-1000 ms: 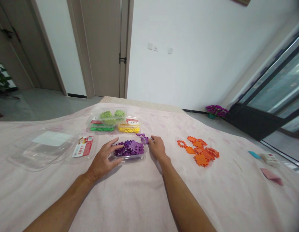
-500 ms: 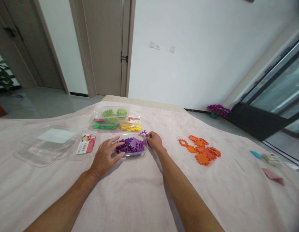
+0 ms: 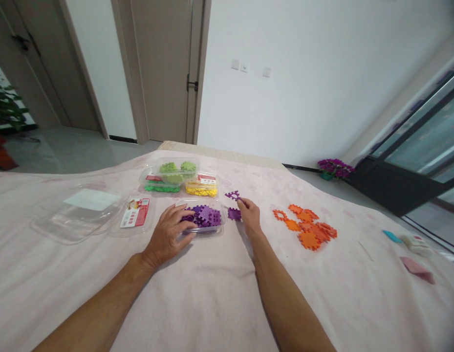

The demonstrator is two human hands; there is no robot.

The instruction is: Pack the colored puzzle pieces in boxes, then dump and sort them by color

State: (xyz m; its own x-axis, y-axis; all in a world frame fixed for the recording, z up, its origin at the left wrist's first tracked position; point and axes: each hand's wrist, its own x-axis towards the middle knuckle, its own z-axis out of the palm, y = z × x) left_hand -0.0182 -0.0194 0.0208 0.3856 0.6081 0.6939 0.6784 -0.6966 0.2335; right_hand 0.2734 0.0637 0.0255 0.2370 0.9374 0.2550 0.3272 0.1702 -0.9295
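Observation:
A clear plastic tray (image 3: pixel 220 228) full of purple puzzle pieces (image 3: pixel 205 215) lies on the pink cloth in front of me. My left hand (image 3: pixel 169 234) rests against the tray's left side, fingers spread over its rim. My right hand (image 3: pixel 250 217) is just right of the tray, fingertips pinched on a loose purple piece (image 3: pixel 234 213) lying on the cloth. A purple ring-shaped piece (image 3: pixel 233 195) lies a little farther back, apart from the hand.
Behind the purple tray stand trays of light green (image 3: pixel 174 169), dark green (image 3: pixel 159 187) and yellow pieces (image 3: pixel 201 189). A heap of orange pieces (image 3: pixel 306 226) lies to the right. An empty clear lid (image 3: pixel 80 215) and a red label (image 3: pixel 135 213) lie left. Small items (image 3: pixel 413 243) sit far right.
My right hand has drawn purple pieces out of the tray's right end onto the cloth and shifted slightly right. The left hand stays on the tray.

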